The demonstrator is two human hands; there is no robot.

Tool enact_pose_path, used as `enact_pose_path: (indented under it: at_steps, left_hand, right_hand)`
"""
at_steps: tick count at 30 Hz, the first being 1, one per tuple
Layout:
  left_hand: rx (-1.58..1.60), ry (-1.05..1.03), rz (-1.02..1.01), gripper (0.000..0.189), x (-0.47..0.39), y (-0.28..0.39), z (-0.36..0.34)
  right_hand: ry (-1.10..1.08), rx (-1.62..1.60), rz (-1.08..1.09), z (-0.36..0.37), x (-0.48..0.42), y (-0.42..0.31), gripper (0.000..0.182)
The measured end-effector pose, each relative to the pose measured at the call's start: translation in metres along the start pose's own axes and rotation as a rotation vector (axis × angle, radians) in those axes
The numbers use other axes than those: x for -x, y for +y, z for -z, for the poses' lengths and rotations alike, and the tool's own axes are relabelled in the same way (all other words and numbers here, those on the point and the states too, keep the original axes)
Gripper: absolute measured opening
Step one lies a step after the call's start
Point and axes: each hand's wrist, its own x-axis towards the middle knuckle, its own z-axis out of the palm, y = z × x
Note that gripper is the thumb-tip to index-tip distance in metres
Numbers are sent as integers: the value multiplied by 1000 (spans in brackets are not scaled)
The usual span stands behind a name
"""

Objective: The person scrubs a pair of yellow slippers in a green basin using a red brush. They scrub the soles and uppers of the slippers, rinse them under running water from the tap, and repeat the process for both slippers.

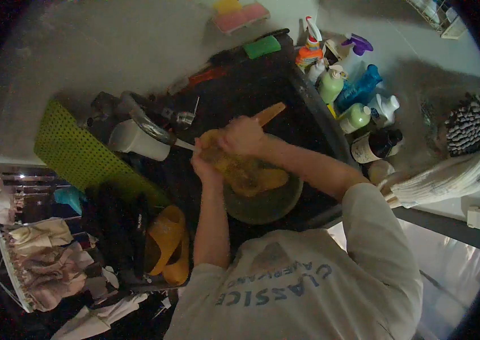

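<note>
My right hand (243,137) grips a scrub brush by its orange-brown handle (271,112); the brush head is hidden under the fingers. It presses against a wet yellow slide sandal (271,178). At the sandal's far left end, my left hand (206,163) holds it. The sandal lies tilted over a round greenish basin (261,210) in the dark sink (303,127). A thin stream of water (185,145) runs from the curved faucet (146,119) towards my left hand. Another yellow sandal (166,246) rests on the counter to the left.
A white container (140,139) stands under the faucet, beside a green perforated panel (91,153). Spray and pump bottles (331,85) crowd the right ledge. A green sponge (262,46) sits on the back rim. Cloths fill a basket (50,263) at lower left.
</note>
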Motion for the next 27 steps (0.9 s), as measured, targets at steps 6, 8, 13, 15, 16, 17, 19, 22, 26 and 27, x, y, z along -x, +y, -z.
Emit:
enact_pose_path:
  at_steps: [6,8,13,15,16,17,19,22,26,27]
  left_hand:
    - [-6,24,-20,41,-1,2,4]
    - [-4,-24,-19,41,-6,-2,11]
    - [96,-26,59,41,-11,1,10]
    - [77,45,64,41,-6,2,-5]
    - [60,81,66,40,-5,1,-10]
    - [50,49,79,41,-7,0,-10]
    - [30,-19,105,43,-12,3,-9]
    - [58,0,94,46,-12,6,9]
    - [-24,96,42,50,5,17,-20]
    - [-17,87,56,50,6,19,-27]
  right_hand:
    - [-123,1,-64,-4,8,17,29]
    - [-109,-13,-24,-11,10,11,30]
    - [-80,-5,-114,4,18,37,34]
    - [-42,-14,-96,11,25,21,39]
    - [-24,-19,-88,12,28,15,41]
    - [27,-14,-107,6,30,17,43]
    - [76,-3,-188,-8,35,30,48]
    - [-51,-17,-473,-9,50,58,53]
    - [-193,-429,-854,8,68,53,61]
    - [-218,-657,-885,13,74,43,62]
